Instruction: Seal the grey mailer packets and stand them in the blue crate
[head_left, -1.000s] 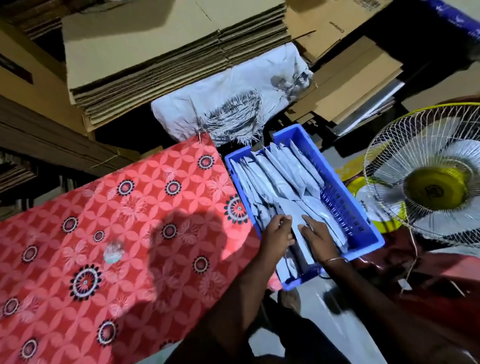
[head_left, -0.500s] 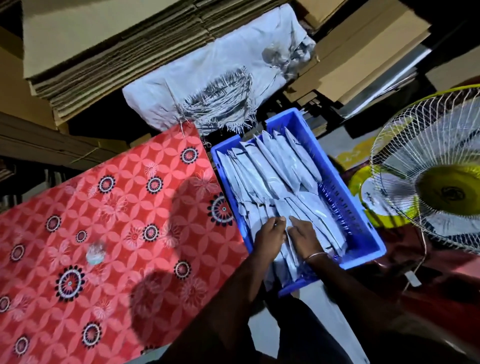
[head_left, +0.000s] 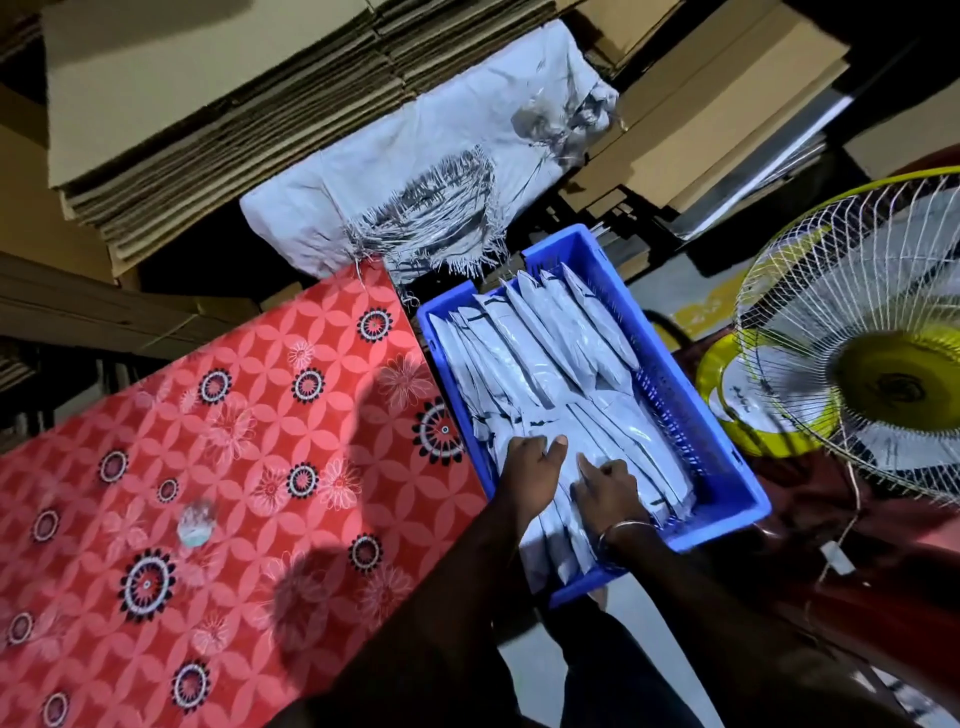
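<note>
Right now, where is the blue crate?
In the head view, the crate sits right of centre, between the red cloth and the fan.

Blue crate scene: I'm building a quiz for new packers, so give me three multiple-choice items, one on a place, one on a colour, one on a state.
1. Where are both hands?
A. Inside the blue crate, on the packets
B. On the red tablecloth
C. On the fan

2. What colour is the fan's hub?
A. Blue
B. Yellow-green
C. Red

3. How do the packets sit?
A. Flat in one pile
B. Scattered on the floor
C. On edge, leaning in rows

A: the left hand and right hand rest on the grey mailer packets within the blue crate.
B: the fan has a yellow-green centre.
C: the packets' edges point upward, side by side.
</note>
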